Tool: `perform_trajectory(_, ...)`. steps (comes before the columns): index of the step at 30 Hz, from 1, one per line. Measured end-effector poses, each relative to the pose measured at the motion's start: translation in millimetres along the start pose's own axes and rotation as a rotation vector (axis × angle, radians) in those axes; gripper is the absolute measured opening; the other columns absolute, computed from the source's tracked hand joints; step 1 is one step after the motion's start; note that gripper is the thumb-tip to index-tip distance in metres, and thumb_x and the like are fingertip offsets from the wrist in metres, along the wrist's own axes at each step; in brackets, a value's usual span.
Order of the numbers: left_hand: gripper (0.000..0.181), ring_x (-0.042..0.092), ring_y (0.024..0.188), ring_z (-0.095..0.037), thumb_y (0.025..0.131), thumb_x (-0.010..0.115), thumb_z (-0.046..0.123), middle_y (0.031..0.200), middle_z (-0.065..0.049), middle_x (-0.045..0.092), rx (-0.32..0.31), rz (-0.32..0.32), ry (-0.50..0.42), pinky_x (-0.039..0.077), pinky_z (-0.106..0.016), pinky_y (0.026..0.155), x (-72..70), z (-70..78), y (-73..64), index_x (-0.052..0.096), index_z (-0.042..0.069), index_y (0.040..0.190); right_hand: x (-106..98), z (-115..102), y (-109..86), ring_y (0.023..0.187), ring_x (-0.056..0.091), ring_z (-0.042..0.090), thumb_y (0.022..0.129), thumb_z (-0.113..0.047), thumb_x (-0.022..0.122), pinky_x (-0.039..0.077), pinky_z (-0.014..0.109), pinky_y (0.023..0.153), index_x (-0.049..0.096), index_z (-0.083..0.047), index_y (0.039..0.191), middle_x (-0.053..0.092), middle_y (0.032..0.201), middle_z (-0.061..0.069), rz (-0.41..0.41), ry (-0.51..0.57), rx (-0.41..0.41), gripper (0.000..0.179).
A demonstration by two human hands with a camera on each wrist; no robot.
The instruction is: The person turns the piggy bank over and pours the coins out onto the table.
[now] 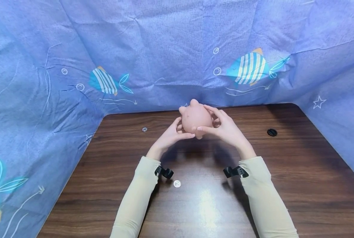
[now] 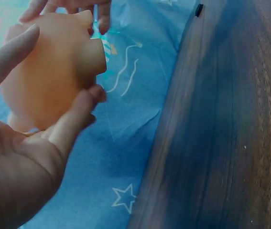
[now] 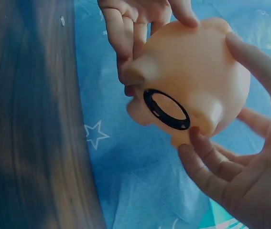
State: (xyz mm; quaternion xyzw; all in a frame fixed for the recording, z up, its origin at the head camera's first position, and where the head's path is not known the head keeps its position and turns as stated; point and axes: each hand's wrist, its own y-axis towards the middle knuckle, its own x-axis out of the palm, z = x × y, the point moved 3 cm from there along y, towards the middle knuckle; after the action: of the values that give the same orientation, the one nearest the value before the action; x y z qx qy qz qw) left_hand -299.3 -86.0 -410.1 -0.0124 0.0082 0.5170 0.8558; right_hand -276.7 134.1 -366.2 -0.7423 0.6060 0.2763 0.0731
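A round pink piggy bank (image 1: 196,118) is held up off the table between both hands, tilted, its ears toward the back curtain. My left hand (image 1: 171,135) grips one side, thumb and fingers spread around it. Around the other side, my right hand (image 1: 227,129) holds it, thumb on the near face. On the underside, seen in the right wrist view, a black ring (image 3: 182,125) rims a round opening among the stubby feet. Over the table's right part lies a round black plug (image 1: 272,132) with a bar across it.
Two small silvery discs like coins lie on the dark wooden table (image 1: 299,185): one disc (image 1: 144,129) at back left, another disc (image 1: 177,183) near the left wrist. A blue curtain (image 1: 171,49) with fish prints hangs around the back and sides.
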Motion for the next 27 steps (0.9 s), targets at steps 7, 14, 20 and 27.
perform_trajectory(7,0.074,0.061,0.12,-0.027,0.096,0.068,0.031,0.134,-0.016,0.059,-0.124,0.04,0.098,0.046,-0.048,0.107,0.4,0.3,-1.3,0.032,0.001,0.153,7,21,4.3,0.114,0.064,0.03,0.091,-0.068,0.059,0.049,0.05,0.099,0.04,-0.019,0.155,0.067,0.125,0.015,-0.042,-0.12,0.148,0.083)
perform_trajectory(14,0.083,0.053,0.129,-0.029,0.095,0.059,0.058,0.142,-0.017,0.055,-0.191,0.134,0.377,0.042,-0.048,0.11,-6.7,0.9,-5.7,0.036,0.003,0.154,27,34,6.4,0.085,0.073,0.032,0.097,-0.067,0.047,0.056,0.041,0.084,0.037,-0.003,0.153,0.074,0.09,0.014,-0.117,-0.03,0.241,0.086)
perform_trajectory(20,0.086,0.045,0.138,-0.03,0.094,0.057,0.064,0.15,-0.015,0.048,-0.18,0.181,0.497,0.039,-0.049,0.113,-10.4,4.4,-8.2,0.038,0.007,0.155,41,43,8.0,0.09,0.073,0.035,0.102,-0.056,0.05,0.06,0.045,0.083,0.024,0.005,0.154,0.07,0.107,0.029,-0.207,0.21,0.324,0.084)
perform_trajectory(27,0.085,0.055,0.127,-0.024,0.092,0.072,0.046,0.139,-0.013,0.057,-0.039,0.195,0.47,0.047,-0.044,0.105,-8.6,10.6,-6.6,0.033,0.011,0.158,43,56,8.8,0.106,0.069,0.03,0.098,-0.031,0.067,0.053,0.047,0.098,0.011,-0.004,0.158,0.056,0.132,0.033,-0.247,0.529,0.369,0.086)
